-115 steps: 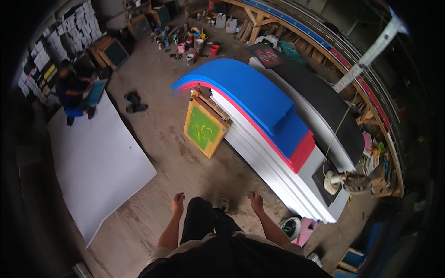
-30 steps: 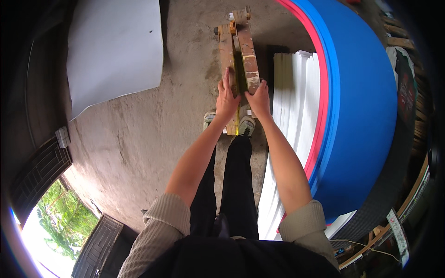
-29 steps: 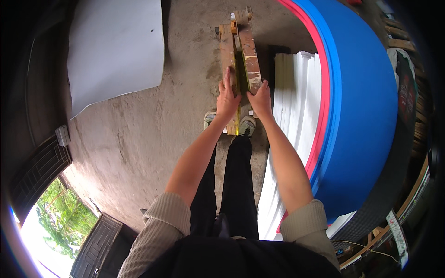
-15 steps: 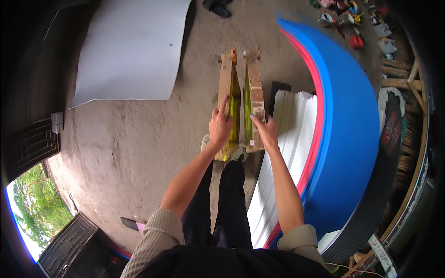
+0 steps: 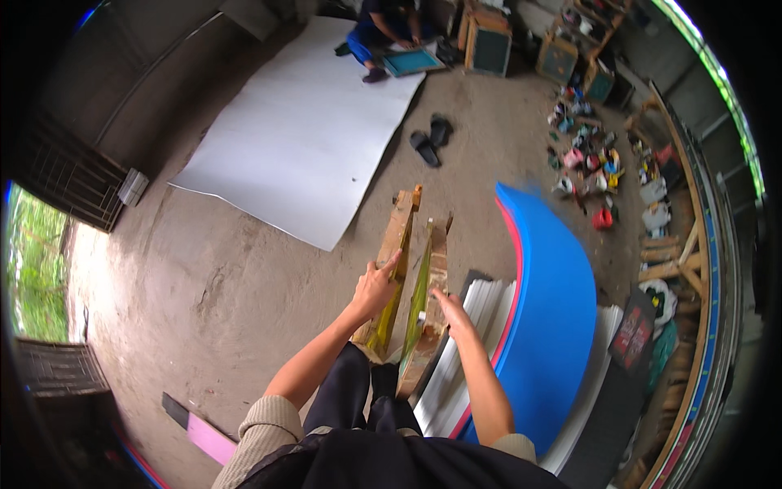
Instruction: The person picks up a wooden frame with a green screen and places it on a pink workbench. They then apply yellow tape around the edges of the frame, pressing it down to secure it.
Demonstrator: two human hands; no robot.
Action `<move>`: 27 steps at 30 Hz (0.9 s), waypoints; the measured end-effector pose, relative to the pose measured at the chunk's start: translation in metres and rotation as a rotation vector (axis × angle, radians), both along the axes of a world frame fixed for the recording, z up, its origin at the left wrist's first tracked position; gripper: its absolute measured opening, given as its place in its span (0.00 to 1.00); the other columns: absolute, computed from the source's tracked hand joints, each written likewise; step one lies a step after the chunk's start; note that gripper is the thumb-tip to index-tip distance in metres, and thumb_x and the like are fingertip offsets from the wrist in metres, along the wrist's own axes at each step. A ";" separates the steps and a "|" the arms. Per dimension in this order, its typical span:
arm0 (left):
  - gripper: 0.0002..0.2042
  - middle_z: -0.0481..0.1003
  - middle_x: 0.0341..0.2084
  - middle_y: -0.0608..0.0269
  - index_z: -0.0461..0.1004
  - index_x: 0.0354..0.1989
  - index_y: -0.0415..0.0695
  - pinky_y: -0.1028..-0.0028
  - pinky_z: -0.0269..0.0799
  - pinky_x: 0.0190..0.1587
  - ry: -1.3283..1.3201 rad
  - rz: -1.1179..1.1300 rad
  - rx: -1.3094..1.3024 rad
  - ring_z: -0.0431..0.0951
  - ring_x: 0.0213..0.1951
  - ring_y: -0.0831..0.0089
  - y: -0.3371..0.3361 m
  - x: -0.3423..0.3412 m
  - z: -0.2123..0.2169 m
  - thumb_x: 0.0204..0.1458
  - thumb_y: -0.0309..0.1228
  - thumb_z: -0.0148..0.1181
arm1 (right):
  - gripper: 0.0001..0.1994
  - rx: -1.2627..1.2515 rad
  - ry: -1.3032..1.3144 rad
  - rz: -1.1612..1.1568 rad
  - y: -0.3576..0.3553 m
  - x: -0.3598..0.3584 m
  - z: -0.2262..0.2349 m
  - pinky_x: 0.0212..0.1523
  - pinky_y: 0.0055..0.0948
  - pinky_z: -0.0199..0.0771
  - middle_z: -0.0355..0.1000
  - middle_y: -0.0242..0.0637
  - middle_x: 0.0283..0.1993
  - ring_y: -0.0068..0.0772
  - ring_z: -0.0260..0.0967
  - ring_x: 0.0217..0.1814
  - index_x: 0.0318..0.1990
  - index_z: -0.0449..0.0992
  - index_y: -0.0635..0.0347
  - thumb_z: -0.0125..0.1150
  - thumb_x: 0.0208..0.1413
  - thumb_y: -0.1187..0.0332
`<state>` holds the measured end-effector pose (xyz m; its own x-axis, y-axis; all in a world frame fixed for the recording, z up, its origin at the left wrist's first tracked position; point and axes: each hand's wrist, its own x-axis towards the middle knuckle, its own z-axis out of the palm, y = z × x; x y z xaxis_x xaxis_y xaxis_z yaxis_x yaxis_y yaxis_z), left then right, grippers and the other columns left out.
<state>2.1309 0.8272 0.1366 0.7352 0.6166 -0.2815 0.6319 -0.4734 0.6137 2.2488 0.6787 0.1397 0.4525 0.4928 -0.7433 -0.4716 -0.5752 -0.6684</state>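
Wooden screen frames [image 5: 411, 285], two of them with yellow-green mesh, stand on edge on the concrete floor [image 5: 244, 277] directly in front of your legs, just to the left of the curved blue sheet stack [image 5: 546, 326]. Your left hand [image 5: 376, 287] lies on the top edge of the left frame, fingers curled over the wood and the index finger stretched forward along it; the grip is closed on that frame. Your right hand [image 5: 450, 308] rests flat against the top of the right frame, fingers extended and not wrapped around it, so that grip is open and merely touching. White ribbed panels [image 5: 468, 342] lean between the frames and the blue stack, touching the stack's red-edged underside. Beyond the frames, well clear of the blue stack, a large white sheet [image 5: 301, 147] lies flat on the floor, with a pair of dark sandals [image 5: 432, 138] beside its near corner. A seated person [image 5: 387, 24] works at a blue-green frame at the sheet's far end. Small paint containers [image 5: 599, 163] are scattered past the blue stack's far tip.
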 end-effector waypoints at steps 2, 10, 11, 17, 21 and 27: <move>0.34 0.65 0.40 0.36 0.53 0.62 0.68 0.56 0.71 0.41 -0.027 0.024 0.030 0.73 0.36 0.41 0.006 -0.013 0.017 0.44 0.27 0.50 | 0.34 0.103 0.006 0.042 -0.001 -0.014 0.015 0.55 0.35 0.58 0.62 0.47 0.52 0.37 0.59 0.56 0.54 0.58 0.72 0.56 0.48 0.50; 0.34 0.66 0.42 0.37 0.54 0.62 0.68 0.58 0.71 0.42 -0.065 0.103 0.052 0.73 0.37 0.43 0.045 -0.073 0.046 0.43 0.26 0.52 | 0.21 0.170 -0.168 0.130 0.036 -0.055 0.071 0.43 0.28 0.66 0.71 0.37 0.38 0.26 0.67 0.41 0.44 0.70 0.68 0.62 0.47 0.61; 0.34 0.65 0.42 0.37 0.54 0.61 0.68 0.57 0.70 0.43 -0.078 0.129 0.044 0.73 0.38 0.42 0.052 -0.083 0.051 0.42 0.26 0.52 | 0.21 0.182 -0.194 0.200 0.048 -0.060 0.081 0.43 0.28 0.66 0.71 0.37 0.39 0.26 0.67 0.41 0.44 0.70 0.68 0.62 0.47 0.62; 0.35 0.67 0.40 0.39 0.56 0.61 0.66 0.58 0.68 0.46 -0.144 0.194 0.056 0.72 0.41 0.45 0.101 -0.153 0.078 0.40 0.25 0.52 | 0.24 0.174 -0.210 0.338 0.117 -0.093 0.094 0.42 0.29 0.69 0.69 0.40 0.41 0.30 0.68 0.44 0.44 0.66 0.66 0.65 0.43 0.61; 0.35 0.69 0.37 0.40 0.56 0.61 0.66 0.58 0.67 0.47 -0.173 0.277 0.093 0.72 0.40 0.47 0.153 -0.229 0.092 0.40 0.26 0.52 | 0.23 0.116 -0.245 0.426 0.187 -0.125 0.125 0.30 0.26 0.73 0.70 0.36 0.33 0.26 0.70 0.31 0.40 0.66 0.66 0.66 0.41 0.60; 0.36 0.68 0.40 0.41 0.56 0.61 0.65 0.58 0.67 0.47 -0.209 0.471 0.091 0.72 0.42 0.48 0.199 -0.338 0.114 0.39 0.24 0.52 | 0.24 0.218 -0.115 0.625 0.281 -0.186 0.146 0.29 0.27 0.74 0.69 0.39 0.34 0.28 0.70 0.31 0.41 0.65 0.70 0.66 0.40 0.62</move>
